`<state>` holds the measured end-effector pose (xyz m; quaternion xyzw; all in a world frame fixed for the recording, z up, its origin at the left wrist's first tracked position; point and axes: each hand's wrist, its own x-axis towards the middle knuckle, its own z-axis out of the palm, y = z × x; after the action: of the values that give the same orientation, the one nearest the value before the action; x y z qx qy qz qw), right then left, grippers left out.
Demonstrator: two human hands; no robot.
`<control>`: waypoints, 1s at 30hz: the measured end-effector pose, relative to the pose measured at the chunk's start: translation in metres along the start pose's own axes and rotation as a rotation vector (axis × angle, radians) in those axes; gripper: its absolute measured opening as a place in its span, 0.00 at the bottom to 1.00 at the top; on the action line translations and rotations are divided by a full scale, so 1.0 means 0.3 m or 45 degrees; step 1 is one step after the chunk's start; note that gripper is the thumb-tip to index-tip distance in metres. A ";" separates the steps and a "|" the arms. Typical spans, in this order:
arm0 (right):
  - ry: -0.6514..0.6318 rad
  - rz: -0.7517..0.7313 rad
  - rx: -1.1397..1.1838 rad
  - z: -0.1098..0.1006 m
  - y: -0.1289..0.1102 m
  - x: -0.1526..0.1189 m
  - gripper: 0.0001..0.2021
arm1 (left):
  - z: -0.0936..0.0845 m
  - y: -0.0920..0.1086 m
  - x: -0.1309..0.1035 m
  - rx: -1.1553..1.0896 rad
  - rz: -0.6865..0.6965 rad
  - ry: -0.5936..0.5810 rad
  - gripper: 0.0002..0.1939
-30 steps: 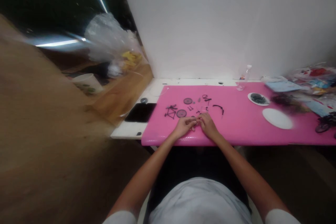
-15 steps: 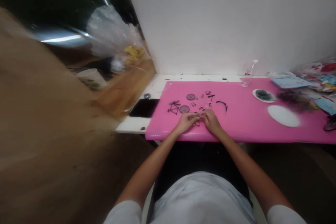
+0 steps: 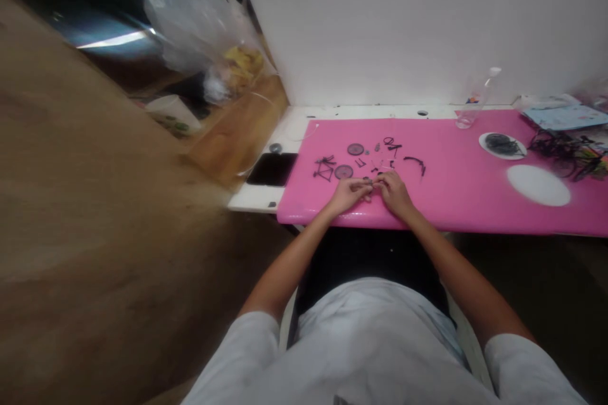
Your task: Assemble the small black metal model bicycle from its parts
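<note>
- The left hand and right hand meet above the bench, fingertips bent together; whether they grip a part is too small to tell.
- Just beyond, on the pink sheet, lie 2 dark wheels, a small bike frame leftward and a curved strip rightward.
- Farther right, a white plate holds dark pieces.

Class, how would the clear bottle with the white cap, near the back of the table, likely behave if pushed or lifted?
The clear bottle is probably light for its size, since no liquid is evident through its see-through wall. Tall and narrow, it would likely tip if pushed near the top.
</note>
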<state>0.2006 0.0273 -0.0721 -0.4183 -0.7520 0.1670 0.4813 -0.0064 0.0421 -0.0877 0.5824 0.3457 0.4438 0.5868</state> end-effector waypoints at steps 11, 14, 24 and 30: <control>0.074 0.099 0.087 -0.003 -0.018 -0.003 0.04 | -0.013 -0.012 0.007 0.045 0.082 -0.035 0.25; 0.076 0.159 0.181 0.000 -0.016 -0.003 0.09 | -0.015 -0.016 0.006 0.078 0.108 -0.008 0.25; 0.067 0.324 0.338 0.003 0.015 0.015 0.07 | 0.000 -0.018 0.000 0.154 0.225 0.024 0.21; 0.058 0.328 0.285 -0.005 0.007 0.017 0.08 | 0.005 -0.013 0.000 0.256 0.260 0.054 0.19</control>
<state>0.2019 0.0324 -0.0697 -0.4588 -0.6576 0.3006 0.5166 -0.0046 0.0420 -0.0914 0.6609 0.3395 0.4766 0.4699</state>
